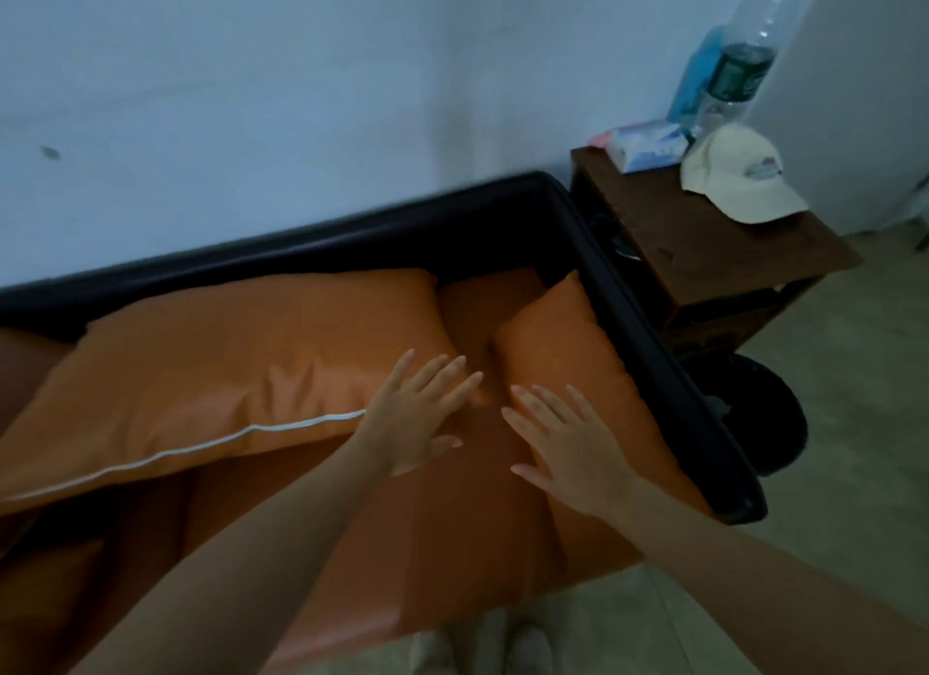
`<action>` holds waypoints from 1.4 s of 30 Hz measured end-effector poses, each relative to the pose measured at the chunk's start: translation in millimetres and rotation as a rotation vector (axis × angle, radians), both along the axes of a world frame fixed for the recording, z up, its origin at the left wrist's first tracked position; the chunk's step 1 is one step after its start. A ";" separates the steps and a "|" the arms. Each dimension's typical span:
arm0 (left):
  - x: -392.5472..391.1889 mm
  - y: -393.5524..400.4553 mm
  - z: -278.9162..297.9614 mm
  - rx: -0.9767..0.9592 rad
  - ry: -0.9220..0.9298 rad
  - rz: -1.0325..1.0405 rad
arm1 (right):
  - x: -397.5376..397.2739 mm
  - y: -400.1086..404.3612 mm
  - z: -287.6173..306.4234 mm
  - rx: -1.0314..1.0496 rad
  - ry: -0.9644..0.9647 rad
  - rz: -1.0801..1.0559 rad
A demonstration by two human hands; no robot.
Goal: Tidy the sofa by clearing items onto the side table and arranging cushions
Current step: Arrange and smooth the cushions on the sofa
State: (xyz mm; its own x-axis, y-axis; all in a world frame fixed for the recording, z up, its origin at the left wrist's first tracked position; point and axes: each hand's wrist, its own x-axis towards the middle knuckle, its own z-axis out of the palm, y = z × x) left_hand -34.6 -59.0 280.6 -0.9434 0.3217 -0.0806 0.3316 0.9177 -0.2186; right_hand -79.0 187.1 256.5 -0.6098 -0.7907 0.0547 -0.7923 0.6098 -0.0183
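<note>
A large orange cushion [226,367] with white piping leans along the sofa's black back rail [352,232]. My left hand [420,413] lies flat on its right corner, fingers straight. A smaller orange cushion [568,342] stands against the black armrest [648,352]; my right hand [568,448] rests open on its near edge. The orange seat [452,533] shows between and below the hands. The wooden side table [714,242] to the right carries a cream cap [739,171], a tissue pack [646,146] and a plastic bottle [739,81].
A blue item [696,76] stands behind the bottle against the wall. A white appliance [864,96] rises at the far right. A dark round object [759,413] sits on the floor beside the armrest. Pale floor [854,423] spreads to the right.
</note>
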 end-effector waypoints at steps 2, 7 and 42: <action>16.0 -15.2 14.1 -0.024 -0.027 0.004 | 4.1 -16.5 14.8 -0.028 0.017 0.048; 52.0 -51.4 42.8 -0.052 0.000 0.112 | 9.6 -65.8 44.3 -0.049 0.077 0.200; 447.6 -334.1 31.5 -0.007 -0.100 0.864 | 287.9 -492.5 50.5 0.029 -0.052 0.832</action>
